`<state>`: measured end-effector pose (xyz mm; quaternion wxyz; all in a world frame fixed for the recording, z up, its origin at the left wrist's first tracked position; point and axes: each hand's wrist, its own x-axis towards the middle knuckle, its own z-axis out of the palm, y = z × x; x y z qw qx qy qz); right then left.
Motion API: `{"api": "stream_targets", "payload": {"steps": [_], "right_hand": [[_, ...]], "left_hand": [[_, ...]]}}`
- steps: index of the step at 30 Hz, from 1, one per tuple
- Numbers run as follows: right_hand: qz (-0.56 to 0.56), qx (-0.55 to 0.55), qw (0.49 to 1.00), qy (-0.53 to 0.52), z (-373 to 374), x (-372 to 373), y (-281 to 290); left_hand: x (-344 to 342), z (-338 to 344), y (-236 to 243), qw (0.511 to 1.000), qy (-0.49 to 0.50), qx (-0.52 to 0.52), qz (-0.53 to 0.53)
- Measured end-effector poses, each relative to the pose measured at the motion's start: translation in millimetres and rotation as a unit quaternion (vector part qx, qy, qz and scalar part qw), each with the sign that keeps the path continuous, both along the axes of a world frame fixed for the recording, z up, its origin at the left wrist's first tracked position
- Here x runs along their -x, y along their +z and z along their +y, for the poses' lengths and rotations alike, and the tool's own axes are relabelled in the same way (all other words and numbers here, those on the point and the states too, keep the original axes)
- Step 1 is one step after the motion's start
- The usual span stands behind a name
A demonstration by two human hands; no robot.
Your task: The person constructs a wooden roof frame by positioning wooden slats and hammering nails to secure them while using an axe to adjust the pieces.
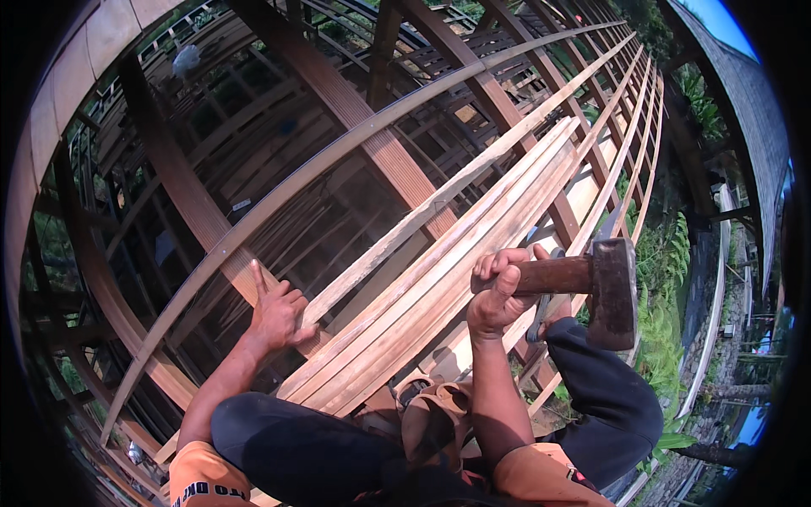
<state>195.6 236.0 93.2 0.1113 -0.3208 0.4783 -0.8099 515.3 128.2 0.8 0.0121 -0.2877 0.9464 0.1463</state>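
My right hand [497,297] is wrapped around the wooden handle of a hatchet [613,291], raised over the boards. Its dark, heavy metal head points to the right. My left hand [280,314] grips the near end of a rough, pale wooden batten [405,226], with one finger stretched out along the rafter [198,211] beside it. The batten runs away across several rafters. Between my hands lies a stack of loose wooden strips [422,275], sloping up and away.
I sit on an open roof frame. A fixed batten [321,165] curves across the rafters on the left. Dark gaps between the timbers show lumber far below. A tan tool pouch [431,414] hangs at my waist. Green ferns [663,329] grow below on the right.
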Motion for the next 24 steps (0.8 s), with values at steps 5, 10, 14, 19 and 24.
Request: {"api": "stream_targets", "payload": {"steps": [5, 10, 14, 19, 24], "right_hand": [[0.056, -0.554, 0.824, 0.108, 5.0, 4.4, -56.7], [-0.039, -0.089, 0.991, 0.089, -6.1, 8.6, 35.1], [0.153, 0.146, 0.976, -0.043, -20.5, 30.2, 106.1], [-0.034, -0.408, 0.905, 0.11, 2.5, -9.9, -48.8], [-0.114, -0.316, 0.935, 0.111, 4.5, 16.3, -13.8]], "left_hand": [[-2.1, 0.0, 1.3, 1.0, -0.011, 0.02, 0.001], [-7.4, 1.2, -8.1, 1.0, -0.003, 0.019, 0.017], [-7.8, 2.2, -8.9, 0.999, -0.002, 0.021, 0.027], [-2.5, 4.6, -5.1, 0.999, -0.01, 0.018, 0.028], [-4.8, 0.0, -4.9, 0.999, -0.004, 0.008, 0.035]]}}
